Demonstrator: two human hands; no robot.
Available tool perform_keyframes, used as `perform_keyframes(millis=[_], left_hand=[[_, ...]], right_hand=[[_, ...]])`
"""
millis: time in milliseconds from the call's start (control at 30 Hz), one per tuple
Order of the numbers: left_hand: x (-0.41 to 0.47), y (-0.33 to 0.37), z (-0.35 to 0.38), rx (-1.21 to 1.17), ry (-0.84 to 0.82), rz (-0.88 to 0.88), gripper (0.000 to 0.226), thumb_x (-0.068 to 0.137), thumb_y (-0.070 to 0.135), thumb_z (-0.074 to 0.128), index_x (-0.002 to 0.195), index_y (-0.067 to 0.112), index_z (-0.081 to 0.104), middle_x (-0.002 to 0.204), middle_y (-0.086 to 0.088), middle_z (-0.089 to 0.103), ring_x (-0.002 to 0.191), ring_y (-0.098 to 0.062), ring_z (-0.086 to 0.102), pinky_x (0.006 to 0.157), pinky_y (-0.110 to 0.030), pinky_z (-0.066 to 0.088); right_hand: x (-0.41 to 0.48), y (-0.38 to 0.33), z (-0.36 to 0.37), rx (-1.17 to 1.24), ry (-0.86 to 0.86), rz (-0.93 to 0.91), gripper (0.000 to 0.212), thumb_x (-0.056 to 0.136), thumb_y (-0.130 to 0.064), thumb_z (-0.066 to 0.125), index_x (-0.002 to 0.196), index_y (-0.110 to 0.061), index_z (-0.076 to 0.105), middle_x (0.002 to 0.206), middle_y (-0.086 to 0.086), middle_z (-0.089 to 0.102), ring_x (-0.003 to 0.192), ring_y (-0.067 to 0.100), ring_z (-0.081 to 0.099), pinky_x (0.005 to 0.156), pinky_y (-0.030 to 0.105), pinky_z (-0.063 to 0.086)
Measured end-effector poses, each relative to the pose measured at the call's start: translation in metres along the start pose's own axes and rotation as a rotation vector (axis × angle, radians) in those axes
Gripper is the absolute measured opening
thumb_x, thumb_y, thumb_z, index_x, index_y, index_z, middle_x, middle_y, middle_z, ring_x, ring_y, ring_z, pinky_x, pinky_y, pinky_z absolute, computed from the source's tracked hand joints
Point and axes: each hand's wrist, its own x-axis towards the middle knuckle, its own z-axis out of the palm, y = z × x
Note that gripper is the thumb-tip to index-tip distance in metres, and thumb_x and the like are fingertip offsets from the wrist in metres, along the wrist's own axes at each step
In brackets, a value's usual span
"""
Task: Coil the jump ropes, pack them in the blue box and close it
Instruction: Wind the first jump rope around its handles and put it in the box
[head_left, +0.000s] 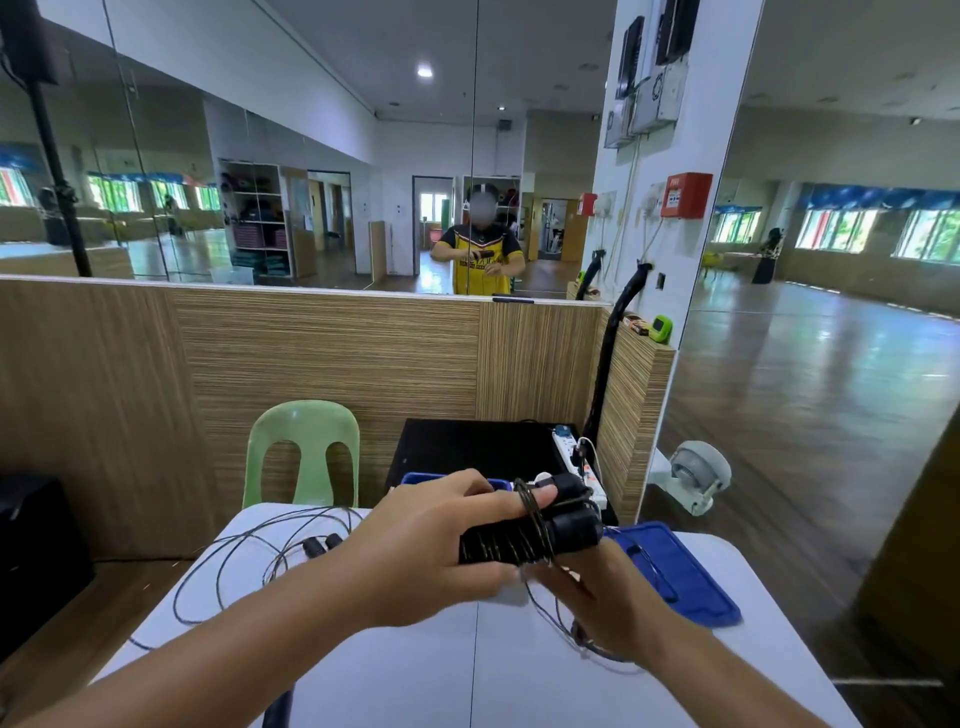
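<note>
Jump rope (498, 545) seemed light, its thin cord (536, 517) springy; my left grip (436, 540) clamped both handles (571, 530), best held there; whether my right grip (602, 592) pinched cord, unclear.

White folding table (415, 670) out front, with a seam running down its middle. On the left a loose jump rope (244, 543) sprawls in wide loops, its two black handles (320, 545) lying side by side. On the right a blue lid (691, 582) lies flat by the edge. At the far edge stands a blue box (415, 477), mostly hidden. A thin cord (584, 642) trails across the right front.
</note>
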Motion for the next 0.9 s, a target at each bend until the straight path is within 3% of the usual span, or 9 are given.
perform_keyframes(millis=[67,133,200,267,367,600,733,833,900], left_hand=[[-0.004,0.005,-0.002,0.016,-0.022,0.014,0.069,0.089,0.064,0.057,0.143,0.077,0.016,0.113,0.027,0.043,0.093,0.0,0.048,0.08,-0.017,0.041],[-0.006,0.009,-0.005,0.039,-0.036,0.029,0.068,0.088,0.068,0.055,0.144,0.075,0.018,0.11,0.03,0.04,0.09,0.004,0.045,0.076,-0.011,0.035],[-0.008,0.013,-0.009,0.055,-0.048,0.044,0.067,0.086,0.07,0.054,0.145,0.073,0.021,0.109,0.03,0.04,0.088,0.006,0.043,0.075,-0.009,0.035],[-0.009,0.014,-0.013,0.066,-0.062,0.049,0.068,0.085,0.071,0.053,0.144,0.074,0.021,0.113,0.026,0.044,0.087,0.003,0.046,0.077,-0.015,0.041],[-0.012,0.014,-0.015,0.125,-0.089,0.077,0.069,0.084,0.07,0.056,0.145,0.073,0.022,0.116,0.022,0.048,0.084,0.002,0.042,0.071,-0.016,0.037],[-0.022,0.008,-0.008,0.097,-0.185,-0.017,0.061,0.093,0.066,0.052,0.147,0.069,0.023,0.12,0.023,0.045,0.096,-0.004,0.049,0.079,-0.028,0.047],[-0.026,0.006,-0.002,-0.004,-0.205,-0.085,0.053,0.098,0.057,0.048,0.144,0.072,0.025,0.13,0.028,0.039,0.102,-0.006,0.051,0.08,-0.026,0.045],[-0.024,0.003,0.0,-0.056,-0.191,-0.118,0.05,0.098,0.053,0.051,0.144,0.063,0.035,0.155,0.037,0.018,0.115,-0.008,0.053,0.081,-0.022,0.041],[-0.022,0.004,0.001,-0.123,-0.186,-0.125,0.048,0.099,0.049,0.054,0.144,0.06,0.041,0.155,0.041,0.015,0.112,-0.002,0.052,0.079,-0.015,0.041]], right_hand=[[0.014,0.0,-0.013,0.007,0.021,-0.033,0.027,0.092,-0.031,0.06,0.114,-0.018,0.062,0.103,-0.017,0.065,0.094,0.004,0.063,0.083,0.018,0.049],[0.033,0.002,-0.028,-0.08,-0.03,-0.068,0.015,0.089,-0.022,0.062,0.103,-0.019,0.058,0.101,-0.001,0.063,0.089,0.019,0.061,0.085,0.035,0.054],[0.05,0.0,-0.042,-0.232,-0.09,-0.171,0.009,0.091,-0.027,0.066,0.094,-0.029,0.057,0.096,-0.009,0.058,0.084,0.014,0.057,0.081,0.039,0.053],[0.067,-0.003,-0.053,-0.332,-0.139,-0.296,0.009,0.091,-0.041,0.064,0.098,-0.035,0.065,0.095,-0.018,0.053,0.086,0.007,0.053,0.076,0.034,0.046],[0.086,-0.017,-0.064,-0.563,-0.211,-0.515,0.022,0.091,-0.026,0.073,0.112,-0.028,0.076,0.095,-0.006,0.054,0.09,0.015,0.054,0.069,0.028,0.043],[0.108,-0.055,-0.087,-0.765,-0.277,-0.7,0.011,0.086,-0.031,0.08,0.091,-0.023,0.074,0.091,-0.005,0.057,0.078,0.012,0.052,0.055,0.022,0.039],[0.107,-0.071,-0.085,-0.848,-0.293,-0.675,0.019,0.087,-0.038,0.075,0.081,-0.02,0.073,0.076,-0.007,0.058,0.057,0.012,0.052,0.045,0.029,0.045],[0.106,-0.08,-0.08,-0.875,-0.357,-0.499,0.027,0.097,-0.042,0.062,0.09,-0.018,0.072,0.081,-0.004,0.063,0.067,0.016,0.055,0.059,0.035,0.05],[0.102,-0.084,-0.079,-0.838,-0.373,-0.388,0.029,0.099,-0.042,0.058,0.094,-0.017,0.072,0.084,-0.002,0.066,0.077,0.018,0.059,0.069,0.039,0.052]])
